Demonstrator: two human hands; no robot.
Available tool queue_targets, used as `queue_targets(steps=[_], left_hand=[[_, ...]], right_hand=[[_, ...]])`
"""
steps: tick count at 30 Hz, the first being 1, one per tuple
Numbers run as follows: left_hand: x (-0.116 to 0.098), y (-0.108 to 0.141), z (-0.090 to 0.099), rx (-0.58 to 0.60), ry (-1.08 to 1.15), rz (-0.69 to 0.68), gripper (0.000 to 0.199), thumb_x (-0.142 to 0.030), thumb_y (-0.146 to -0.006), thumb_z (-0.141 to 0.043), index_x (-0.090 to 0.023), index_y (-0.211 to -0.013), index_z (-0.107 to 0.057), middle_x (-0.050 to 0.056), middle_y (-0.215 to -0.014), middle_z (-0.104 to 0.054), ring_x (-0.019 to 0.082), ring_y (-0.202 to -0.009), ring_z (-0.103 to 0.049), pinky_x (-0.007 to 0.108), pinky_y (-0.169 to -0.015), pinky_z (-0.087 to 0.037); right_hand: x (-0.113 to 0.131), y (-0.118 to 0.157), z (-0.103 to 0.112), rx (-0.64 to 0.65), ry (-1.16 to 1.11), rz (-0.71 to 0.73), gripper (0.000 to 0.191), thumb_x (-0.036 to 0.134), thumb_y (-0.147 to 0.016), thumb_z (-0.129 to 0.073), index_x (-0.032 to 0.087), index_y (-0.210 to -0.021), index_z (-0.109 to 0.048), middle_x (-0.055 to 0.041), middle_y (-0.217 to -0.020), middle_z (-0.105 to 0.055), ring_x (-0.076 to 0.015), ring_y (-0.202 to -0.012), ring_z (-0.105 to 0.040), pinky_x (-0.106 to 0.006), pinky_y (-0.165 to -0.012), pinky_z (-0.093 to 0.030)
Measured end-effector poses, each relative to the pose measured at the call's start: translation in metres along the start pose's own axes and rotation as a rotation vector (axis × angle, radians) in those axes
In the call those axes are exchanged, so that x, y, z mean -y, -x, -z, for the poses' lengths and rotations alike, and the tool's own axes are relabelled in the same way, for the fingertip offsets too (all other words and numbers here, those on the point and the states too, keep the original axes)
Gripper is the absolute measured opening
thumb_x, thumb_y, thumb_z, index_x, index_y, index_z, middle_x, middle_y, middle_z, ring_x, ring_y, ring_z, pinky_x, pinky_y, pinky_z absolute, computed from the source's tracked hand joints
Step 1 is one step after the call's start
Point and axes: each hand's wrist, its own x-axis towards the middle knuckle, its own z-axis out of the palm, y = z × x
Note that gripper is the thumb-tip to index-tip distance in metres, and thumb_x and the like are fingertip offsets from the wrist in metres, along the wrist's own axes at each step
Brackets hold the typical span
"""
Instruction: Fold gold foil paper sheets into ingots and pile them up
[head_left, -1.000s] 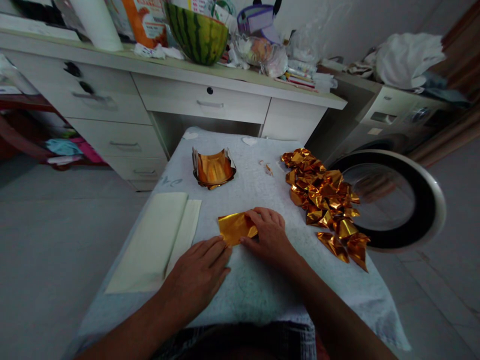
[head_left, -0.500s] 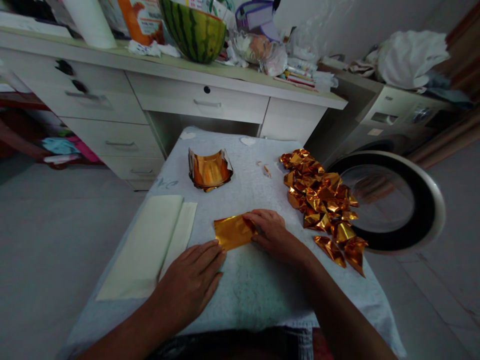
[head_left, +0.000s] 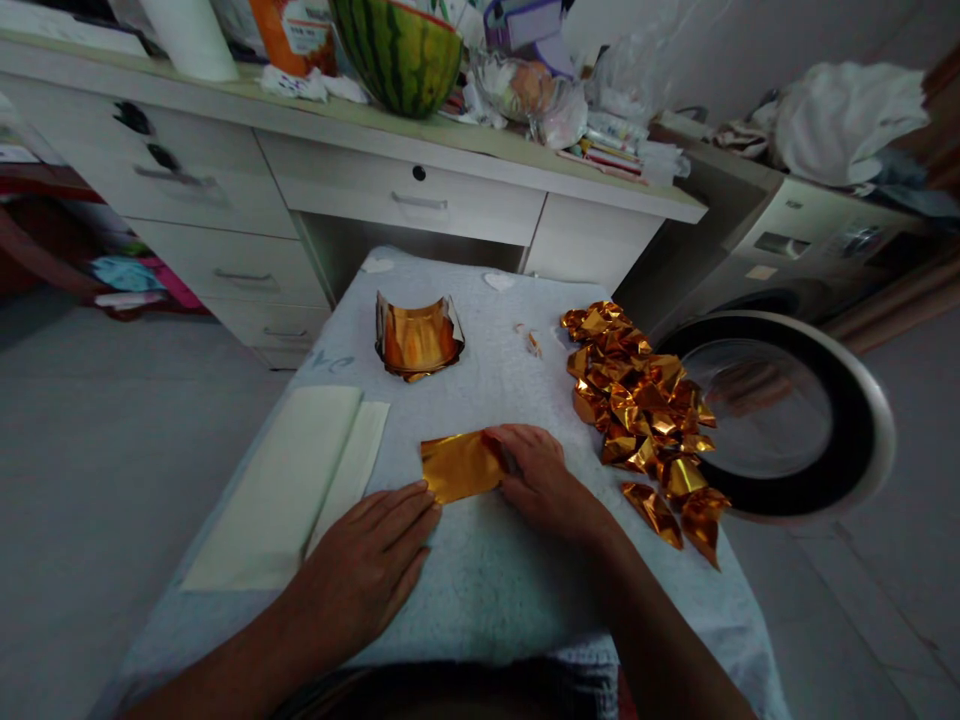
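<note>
A rectangle of gold foil paper lies on the cloth-covered table in front of me. My left hand rests flat, its fingertips touching the foil's lower left corner. The foil's right end is gripped by my right hand, thumb and fingers closed around it. Beyond my hands stands a curved stack of gold foil sheets. To the right is a pile of folded gold foil pieces. Pale yellow paper sheets lie by my left forearm.
Behind the table is a white drawer desk carrying a cut watermelon, a paper roll and plastic bags. A washing machine with its round door swung out stands close to the table's right edge. Small scraps lie near the pile.
The view has shifted slightly. Both hands and the foil sit a little further left in the picture; my right fingers have moved slightly at the foil's right end.
</note>
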Motion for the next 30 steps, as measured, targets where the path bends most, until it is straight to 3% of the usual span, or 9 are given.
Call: queue_targets(steps=[2, 4, 8, 15, 21, 30], left_hand=[[0.0, -0.001, 0.001, 0.006, 0.0, 0.01, 0.03, -0.016, -0.093, -0.048, -0.013, -0.118, -0.063, 0.011, -0.118, -0.069, 0.024, -0.112, -0.061, 0.041, -0.095, -0.051], [-0.001, -0.001, 0.002, 0.033, -0.001, 0.026, 0.032, -0.017, -0.093, -0.047, -0.014, -0.121, -0.062, 0.009, -0.119, -0.069, 0.023, -0.112, -0.061, 0.041, -0.095, -0.05], [-0.001, -0.002, 0.002, 0.1, -0.004, 0.041, 0.038, -0.016, -0.091, -0.049, -0.017, -0.128, -0.058, 0.008, -0.119, -0.068, 0.023, -0.111, -0.061, 0.04, -0.095, -0.05], [0.0, -0.002, -0.001, 0.012, -0.011, 0.014, 0.03, -0.014, -0.092, -0.049, -0.015, -0.118, -0.064, 0.009, -0.116, -0.069, 0.023, -0.11, -0.062, 0.039, -0.092, -0.053], [0.001, -0.001, 0.0, -0.054, -0.013, -0.022, 0.027, -0.01, -0.091, -0.049, -0.01, -0.111, -0.067, 0.013, -0.114, -0.07, 0.024, -0.109, -0.064, 0.038, -0.092, -0.056], [0.001, 0.0, 0.001, -0.063, -0.003, -0.003, 0.026, -0.009, -0.091, -0.048, -0.01, -0.109, -0.066, 0.015, -0.114, -0.069, 0.024, -0.107, -0.064, 0.038, -0.089, -0.057]], right_hand=[[0.006, 0.0, -0.007, -0.039, 0.028, -0.031, 0.051, 0.035, -0.086, -0.056, 0.02, -0.134, -0.048, -0.0091, -0.135, -0.053, -0.0277, -0.126, -0.04, -0.046, -0.11, -0.026], [0.012, -0.002, -0.016, -0.094, 0.065, -0.08, 0.066, 0.051, -0.08, -0.064, 0.02, -0.135, -0.048, -0.0117, -0.135, -0.052, -0.0322, -0.125, -0.039, -0.05, -0.108, -0.027], [0.019, -0.006, -0.033, -0.212, 0.151, -0.142, 0.08, 0.061, -0.07, -0.07, 0.022, -0.137, -0.047, -0.0146, -0.133, -0.05, -0.0367, -0.122, -0.039, -0.056, -0.108, -0.024], [0.012, -0.006, -0.024, -0.103, 0.112, -0.135, 0.074, 0.04, -0.077, -0.067, 0.025, -0.144, -0.039, -0.0107, -0.138, -0.05, -0.0326, -0.126, -0.039, -0.052, -0.109, -0.024], [-0.004, -0.004, -0.008, -0.032, -0.005, -0.036, 0.072, 0.015, -0.079, -0.056, 0.022, -0.147, -0.034, -0.009, -0.141, -0.05, -0.0253, -0.129, -0.04, -0.045, -0.111, -0.025], [-0.014, -0.001, -0.001, -0.014, -0.076, 0.047, 0.078, 0.001, -0.073, -0.045, 0.024, -0.147, -0.034, -0.0084, -0.14, -0.051, -0.0211, -0.129, -0.043, -0.046, -0.111, -0.028]])
